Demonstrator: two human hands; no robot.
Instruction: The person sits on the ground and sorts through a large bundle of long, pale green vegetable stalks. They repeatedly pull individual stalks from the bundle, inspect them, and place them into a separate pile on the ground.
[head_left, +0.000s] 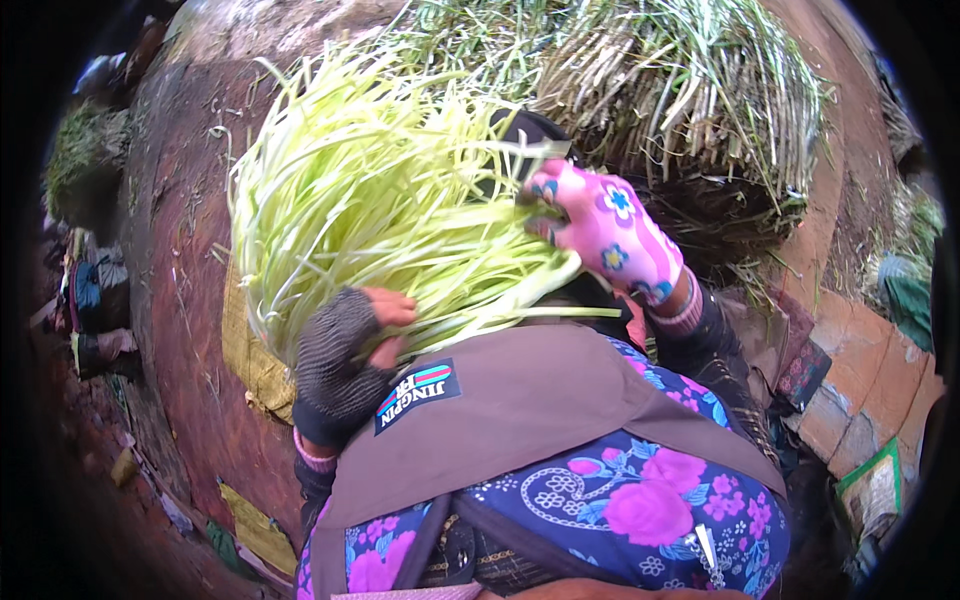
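Note:
A large loose bundle of yellow chives (360, 172), or similar pale yellow-green leaves, lies across my lap, its leaves fanned to the far left. My left hand (352, 360), in a dark grey fingerless glove, holds the near left side of the bundle with the fingertips bare. At the bundle's right end is my right hand (600, 225), in a pink flowered glove, fingers curled around the whitish stalk ends. Its fingertips are partly hidden and blurred. One long pale stalk (570, 311) sticks out to the right, just above the brown apron (525, 420).
Beyond my right hand stands a thick heap of straw-like stalks (675, 97) with green tops. A reddish-brown ground sheet (195, 300) carries plant scraps. A yellow woven sack (255, 352) lies by my left hand; flattened cardboard (862, 375) is at right.

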